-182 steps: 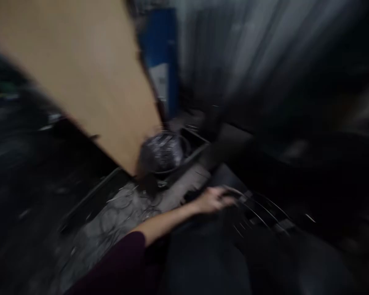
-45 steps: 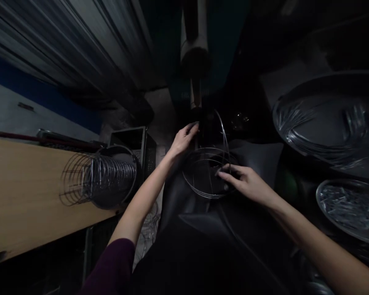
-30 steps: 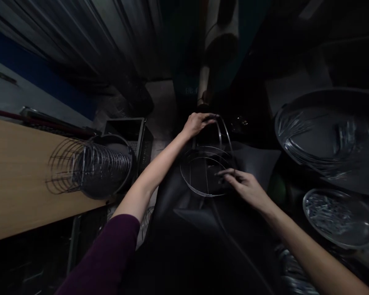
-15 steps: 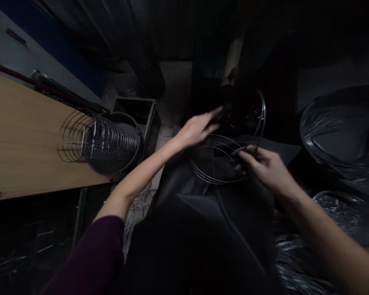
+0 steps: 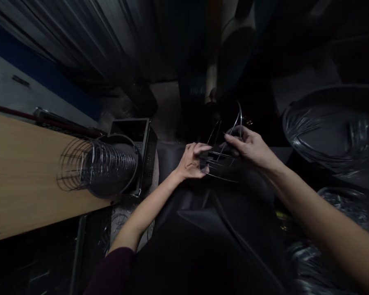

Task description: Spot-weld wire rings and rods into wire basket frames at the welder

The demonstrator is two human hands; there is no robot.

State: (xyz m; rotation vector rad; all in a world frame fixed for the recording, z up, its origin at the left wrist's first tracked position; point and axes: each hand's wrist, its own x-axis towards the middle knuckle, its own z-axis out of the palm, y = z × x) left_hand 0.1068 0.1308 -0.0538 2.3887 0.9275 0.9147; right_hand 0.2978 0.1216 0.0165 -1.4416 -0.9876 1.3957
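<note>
You're fitting wire onto the wire frame [image 5: 223,162] over your lap: left hand [image 5: 191,160] pinching its near rim, right hand [image 5: 249,145] gripping the upright loop. Next probably needs steady alignment.

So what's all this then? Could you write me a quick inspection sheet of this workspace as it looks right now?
Surface: dark cloth over the person's lap, dimly lit.
Job's things: wire frame of thin metal rings and ribs, held above the lap.
Clutter: stack of wire frames lying on its side on a wooden board; black crate behind it; large basin and lower basin of shiny wire pieces at right.
Grippers: left hand grips the frame's near side; right hand pinches its upper ribs.
Cables: nothing seen.
Surroundings: corrugated wall, blue panel, very dark.
</note>
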